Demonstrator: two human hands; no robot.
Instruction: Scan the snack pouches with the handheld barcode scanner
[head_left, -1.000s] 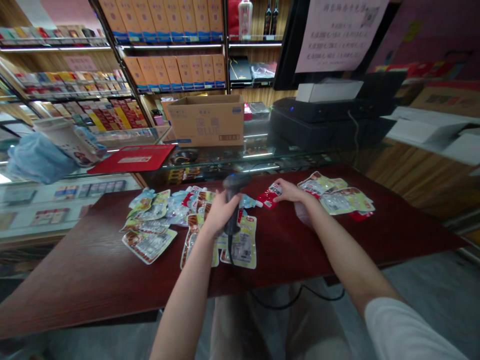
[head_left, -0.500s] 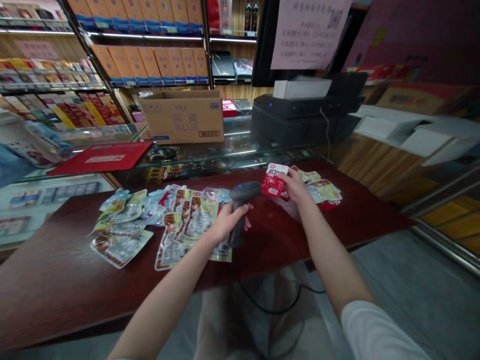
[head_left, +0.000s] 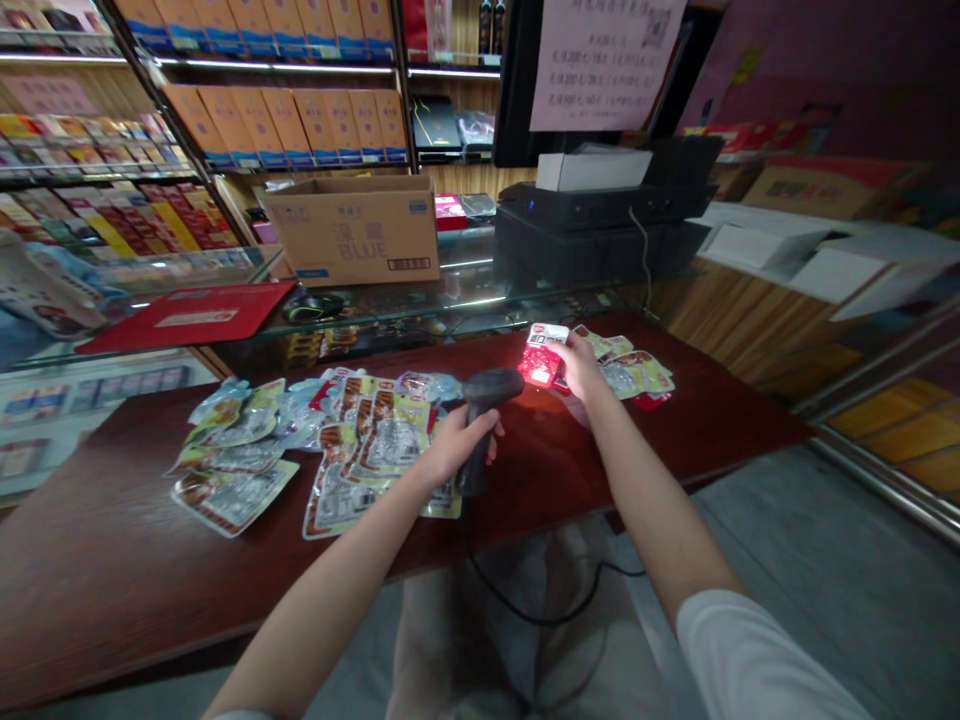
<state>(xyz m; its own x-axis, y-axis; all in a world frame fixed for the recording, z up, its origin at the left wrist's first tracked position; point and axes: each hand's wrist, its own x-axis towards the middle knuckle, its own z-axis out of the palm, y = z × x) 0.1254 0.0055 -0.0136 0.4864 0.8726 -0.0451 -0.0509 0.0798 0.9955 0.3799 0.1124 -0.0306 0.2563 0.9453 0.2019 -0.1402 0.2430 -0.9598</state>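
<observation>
My left hand (head_left: 459,447) is wrapped round the handle of a black barcode scanner (head_left: 491,383), its head pointing right. A bright light falls on a red and white snack packet (head_left: 541,358), which my right hand (head_left: 581,368) pinches by its right side in front of the scanner. Left of the scanner lie overlapping snack packets (head_left: 390,435) with silvery windows and orange-brown and green print. Another group of such packets (head_left: 232,495) is spread farther left. Behind my right hand sits a smaller pile of packets (head_left: 637,375), with a red one partly under it.
Everything rests on a dark red wooden table (head_left: 97,540). Behind it a glass counter carries a cardboard box (head_left: 360,235), a red folder (head_left: 187,318) and a black machine (head_left: 592,240). The scanner's cable (head_left: 540,622) hangs over my lap. White boxes (head_left: 780,245) stand right.
Light from the scanner now shines on the red packet and the table below it. Both hands keep their holds; the whole view has shifted slightly.
</observation>
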